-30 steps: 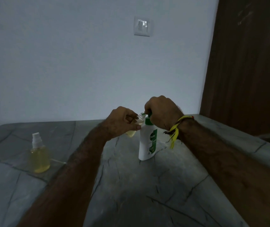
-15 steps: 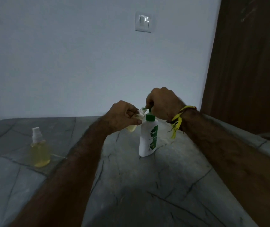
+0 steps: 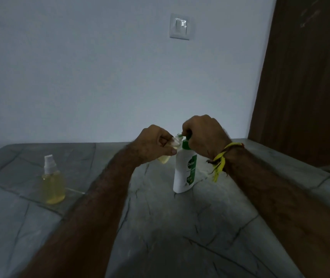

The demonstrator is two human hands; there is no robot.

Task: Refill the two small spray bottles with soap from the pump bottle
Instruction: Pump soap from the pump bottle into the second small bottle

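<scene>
My right hand (image 3: 204, 135) remains curled over the green pump of the soap bottle (image 3: 184, 171), standing on the stone counter (image 3: 160, 227); my left hand (image 3: 154, 143) still grips the open small bottle (image 3: 165, 157) against the spout. The capped spray bottle (image 3: 52, 181) is unmoved at left.

pump head hidden under right hand (image 3: 204, 135), small bottle (image 3: 164, 159) mostly covered by left hand (image 3: 154, 143) — label (image 3: 192, 167) print too small

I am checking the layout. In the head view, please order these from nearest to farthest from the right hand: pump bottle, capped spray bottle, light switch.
1. pump bottle, directly under the right hand, which grips its pump.
2. light switch, high on the wall.
3. capped spray bottle, far left on the table.
</scene>
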